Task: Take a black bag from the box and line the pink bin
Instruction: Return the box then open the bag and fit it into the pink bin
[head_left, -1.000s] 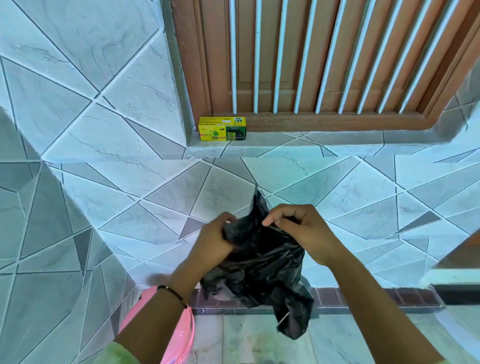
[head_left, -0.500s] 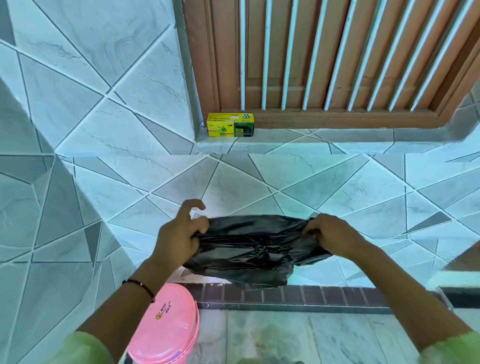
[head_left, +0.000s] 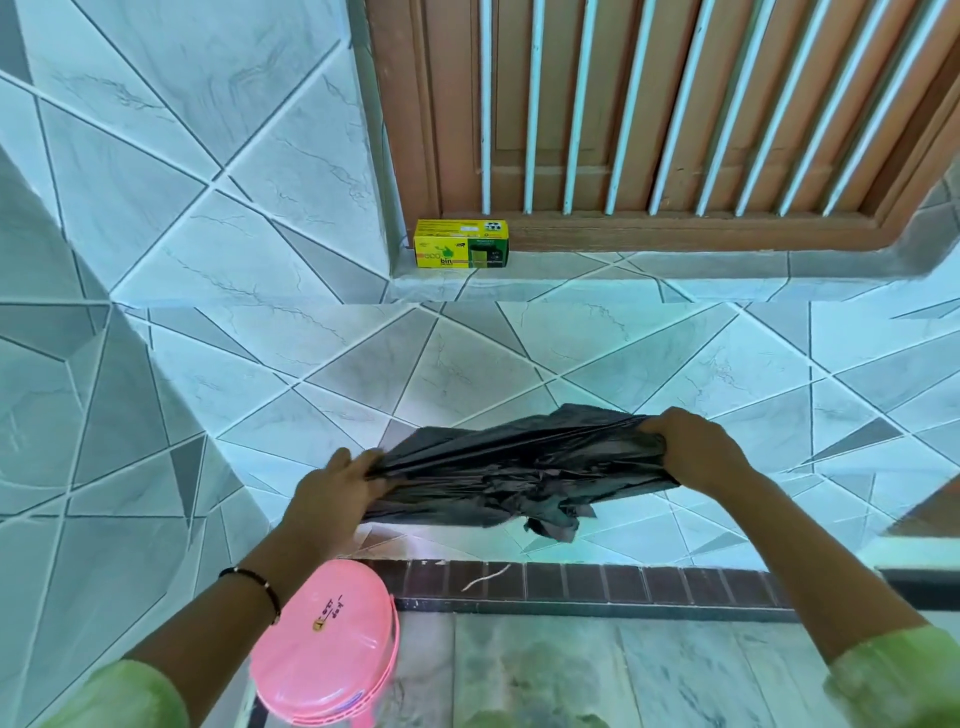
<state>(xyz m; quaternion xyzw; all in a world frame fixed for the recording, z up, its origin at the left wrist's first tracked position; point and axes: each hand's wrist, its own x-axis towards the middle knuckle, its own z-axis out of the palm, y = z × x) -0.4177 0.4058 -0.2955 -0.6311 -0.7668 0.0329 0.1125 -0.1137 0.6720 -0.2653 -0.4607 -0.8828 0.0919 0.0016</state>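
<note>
Both arms extended forward, left hand (head_left: 332, 493) and right hand (head_left: 696, 449) clenched, spread apart, palms down

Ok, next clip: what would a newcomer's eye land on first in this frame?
First, the black bag stretched wide at centre frame, gripped by the left hand at one end and the right hand at the other, in front of the tiled wall. Next, the pink bin at the bottom left, below the left forearm, its lid on. Last, the yellow and green box on the ledge under the brown barred window.

Grey-white tiled wall (head_left: 208, 218); brown wooden shutter (head_left: 675, 104) with white bars; dark brick strip (head_left: 597, 582) along floor edge.
</note>
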